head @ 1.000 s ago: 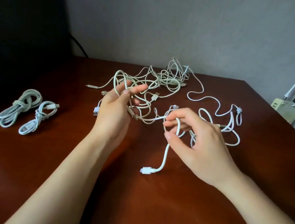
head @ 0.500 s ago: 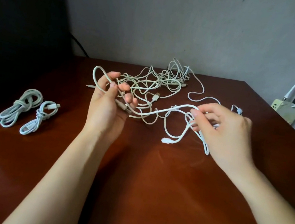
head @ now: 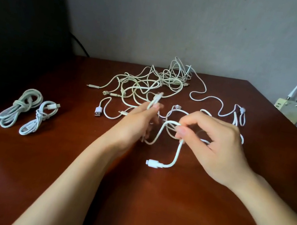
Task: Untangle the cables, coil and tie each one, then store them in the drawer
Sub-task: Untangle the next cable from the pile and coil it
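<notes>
Head view: a dark red-brown table (head: 148, 200) stands against a plain grey wall (head: 160, 16). A dark panel (head: 17, 21) fills the left background, and a power strip (head: 289, 110) lies off the table's right edge. Two tied coils lie side by side at the table's left: a large coil (head: 21, 106) and a small coil (head: 39, 117). The tangle (head: 148, 84) of pale cables lies at the table's far centre, with a USB plug (head: 98, 111) at its near left edge. A thin cable (head: 213, 98) trails from the tangle toward the right. The left hand (head: 138, 122) is raised just in front of the tangle, with its fingers curled round a cable end (head: 155, 99) that rises above them. This hand is blurred, so the finger detail cannot be told. The right hand (head: 215, 143) pinches a white cable (head: 177, 152) between thumb and forefinger, with the other fingers loosely curled. From the pinch, one run arcs left toward the left hand. The other run hangs down and bends left to a plug (head: 152, 162) near the table.
</notes>
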`<state>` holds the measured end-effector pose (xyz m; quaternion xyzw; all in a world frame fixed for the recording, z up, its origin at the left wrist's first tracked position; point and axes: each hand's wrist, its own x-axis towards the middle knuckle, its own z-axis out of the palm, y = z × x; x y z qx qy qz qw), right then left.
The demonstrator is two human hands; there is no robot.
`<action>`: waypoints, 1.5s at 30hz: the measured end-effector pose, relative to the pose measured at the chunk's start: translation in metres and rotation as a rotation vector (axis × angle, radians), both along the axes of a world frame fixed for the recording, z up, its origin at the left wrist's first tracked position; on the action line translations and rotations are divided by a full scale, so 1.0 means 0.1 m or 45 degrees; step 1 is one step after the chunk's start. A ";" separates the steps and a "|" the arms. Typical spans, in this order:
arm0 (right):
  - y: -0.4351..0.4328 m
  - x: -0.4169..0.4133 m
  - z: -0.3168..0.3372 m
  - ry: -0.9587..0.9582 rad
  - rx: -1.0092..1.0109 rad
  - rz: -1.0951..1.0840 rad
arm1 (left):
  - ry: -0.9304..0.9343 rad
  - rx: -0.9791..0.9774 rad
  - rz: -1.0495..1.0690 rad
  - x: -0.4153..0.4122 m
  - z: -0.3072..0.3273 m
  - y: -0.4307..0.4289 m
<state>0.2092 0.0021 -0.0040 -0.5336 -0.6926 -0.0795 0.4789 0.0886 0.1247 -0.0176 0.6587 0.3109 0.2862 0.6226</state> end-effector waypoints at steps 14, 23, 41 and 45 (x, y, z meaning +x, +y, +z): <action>0.01 0.05 0.04 0.242 0.111 -0.187 | -0.009 -0.166 -0.597 -0.03 0.12 -0.19; -0.01 0.01 0.09 0.290 -0.055 -0.244 | 0.092 0.063 -0.611 -0.11 0.10 -0.19; 0.02 0.06 -0.04 -0.133 -0.366 -0.244 | -0.744 -0.370 -0.032 -0.09 0.22 -0.03; 0.05 0.07 -0.03 -0.099 -0.111 -0.334 | -0.819 -0.435 0.007 -0.12 0.25 0.01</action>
